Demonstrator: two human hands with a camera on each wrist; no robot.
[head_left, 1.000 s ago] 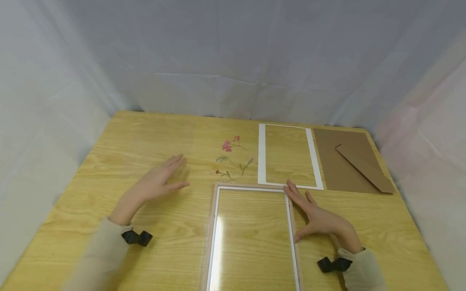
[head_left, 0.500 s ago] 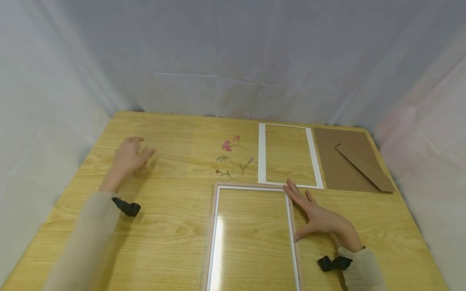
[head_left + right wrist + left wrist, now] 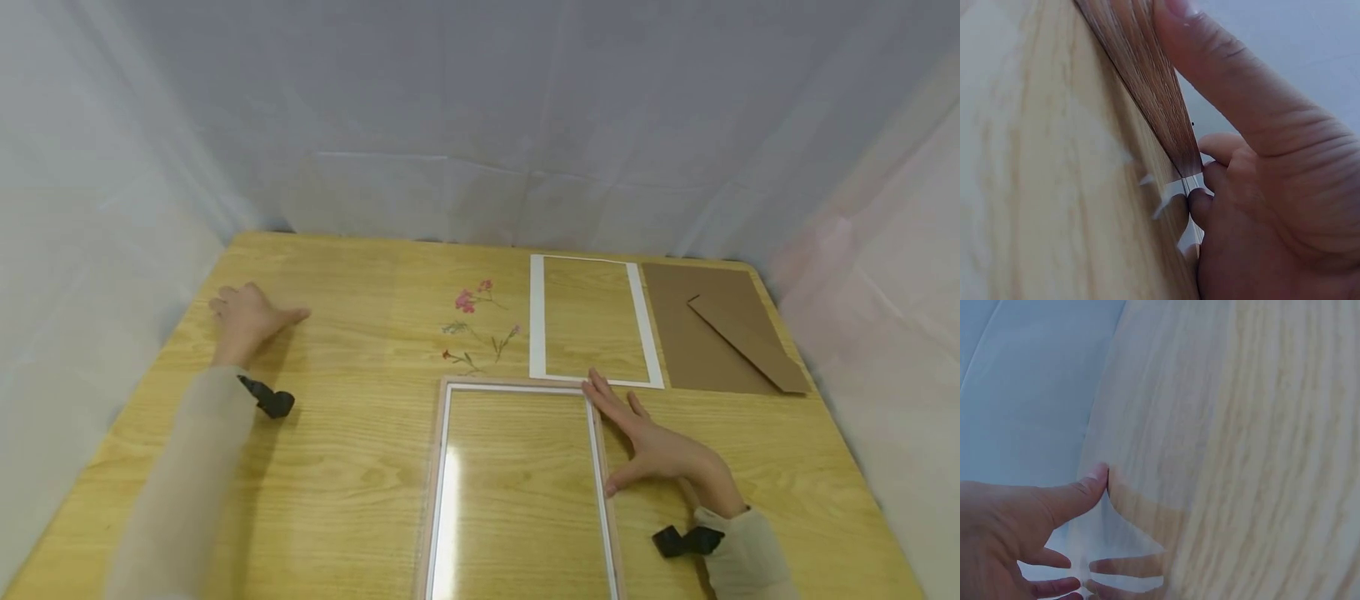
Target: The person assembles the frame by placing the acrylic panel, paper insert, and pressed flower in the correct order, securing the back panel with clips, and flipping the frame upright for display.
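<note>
At the table's far left, my left hand (image 3: 250, 323) is spread over a clear sheet (image 3: 348, 292), which is hard to see against the wood. In the left wrist view, the thumb (image 3: 1094, 478) touches or nearly touches the sheet's surface, and the fingers are mirrored in it. My right hand (image 3: 660, 450) rests against the right side of a light wooden picture frame (image 3: 435, 500) with a white inner border. Its straight fingers touch the far right corner, and its thumb lies along the side. In the right wrist view the frame's wooden edge (image 3: 1147, 81) is close by.
Several dried flowers (image 3: 465, 301) lie beyond the frame. To their right are a white paper mat (image 3: 537, 317) and a brown backing board (image 3: 675, 333) with a stand leg (image 3: 750, 350). Pale curtains (image 3: 480, 117) surround the table.
My left hand has moved left and away from me, from beside the picture frame to the far left of the table. The right hand and the frame have stayed in place.
</note>
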